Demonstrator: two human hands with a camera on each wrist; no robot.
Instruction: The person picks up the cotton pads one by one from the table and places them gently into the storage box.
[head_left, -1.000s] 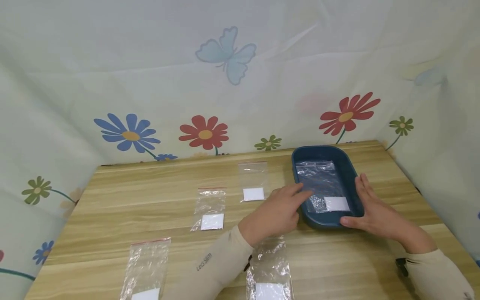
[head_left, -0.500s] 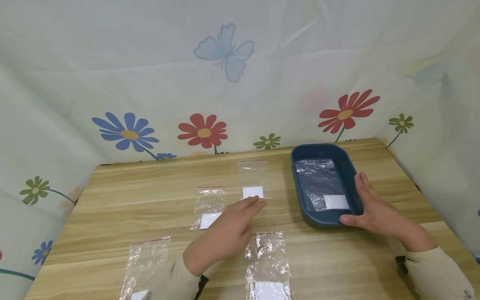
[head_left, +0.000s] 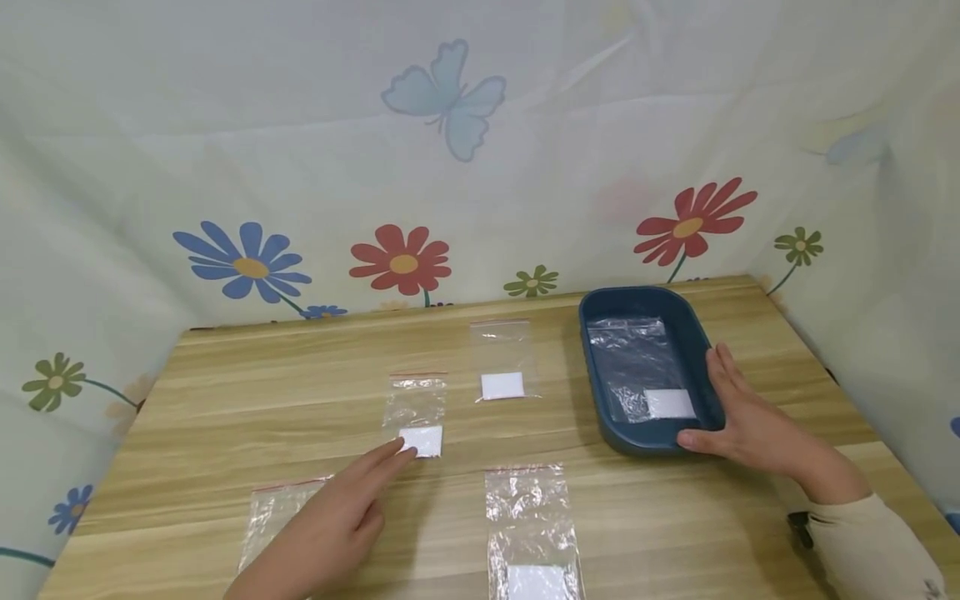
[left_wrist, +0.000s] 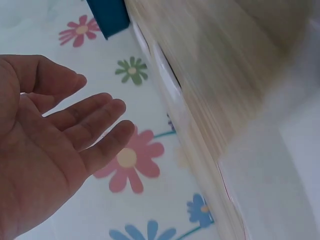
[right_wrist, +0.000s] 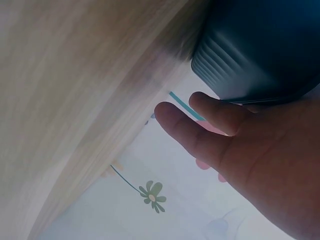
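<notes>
From where I'm standing, the person's left hand (head_left: 330, 517) is hovering over the table (head_left: 225, 400), fingers loosely extended and holding nothing, the tips pointing over the white card (head_left: 429, 439) of a middle bag (head_left: 417, 402) lying at its one o'clock. The right hand (head_left: 757, 429) is resting on the blue tray (head_left: 645, 437) at the tray's four o'clock, thumb spread from nearly straight fingers, none of them curling round it. The tray is sitting at the left hand's two o'clock, holding a crinkled bag (head_left: 633, 358). A far bag (head_left: 501, 346) is lying between one and two, a near bag (head_left: 528, 517) at three, and a half-hidden bag (head_left: 270, 517) at nine.
</notes>
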